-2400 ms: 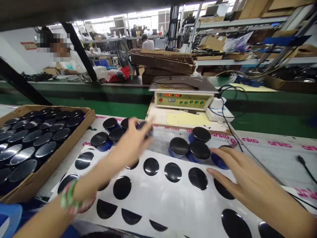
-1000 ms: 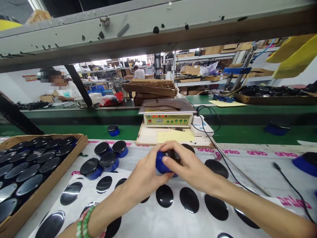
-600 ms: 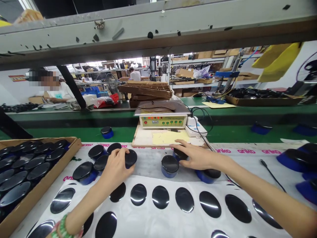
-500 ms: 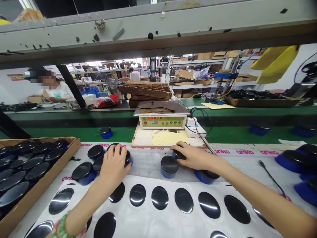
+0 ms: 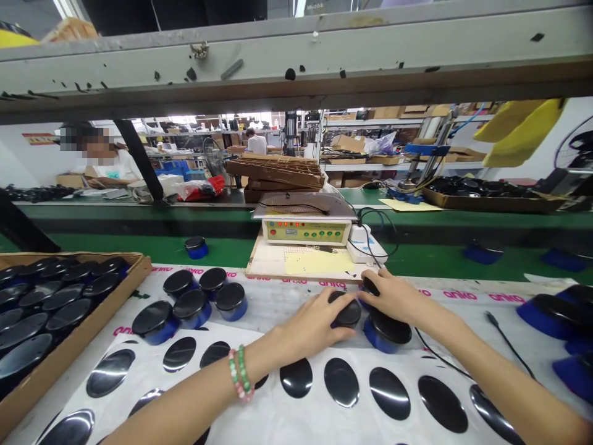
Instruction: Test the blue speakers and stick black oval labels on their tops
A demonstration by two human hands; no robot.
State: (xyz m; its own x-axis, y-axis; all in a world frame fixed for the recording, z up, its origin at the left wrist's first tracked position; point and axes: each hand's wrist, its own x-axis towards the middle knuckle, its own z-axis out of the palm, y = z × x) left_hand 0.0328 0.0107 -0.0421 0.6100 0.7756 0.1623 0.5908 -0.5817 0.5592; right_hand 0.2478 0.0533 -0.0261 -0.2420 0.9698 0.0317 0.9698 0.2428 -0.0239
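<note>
My left hand point(image 5: 315, 322), with beaded bracelets at the wrist, has its thumb and fingers around a short round blue part with a glossy black top point(image 5: 348, 314). Close on its right, my right hand point(image 5: 393, 295) grips a similar black-topped part point(image 5: 369, 287), mostly covered by the fingers. Just below that hand stands another black-and-blue round part point(image 5: 387, 334). Under my forearms lies a white sheet point(image 5: 319, 426) bearing rows of glossy black discs point(image 5: 341, 382). Left of my hands, several black-topped parts point(image 5: 191, 307) stand in a cluster.
A cardboard tray point(image 5: 132, 290) full of black-topped parts lies at the left. Behind my hands sits a control box point(image 5: 306, 232) with lit indicators. More parts point(image 5: 553, 315) and a cable point(image 5: 509, 346) lie at the right. A shelf beam point(image 5: 296, 80) crosses overhead; a person point(image 5: 115, 164) is beyond.
My left hand has left the cluster at the left and come right to a part beside my right hand. My right hand has shifted right with its part.
</note>
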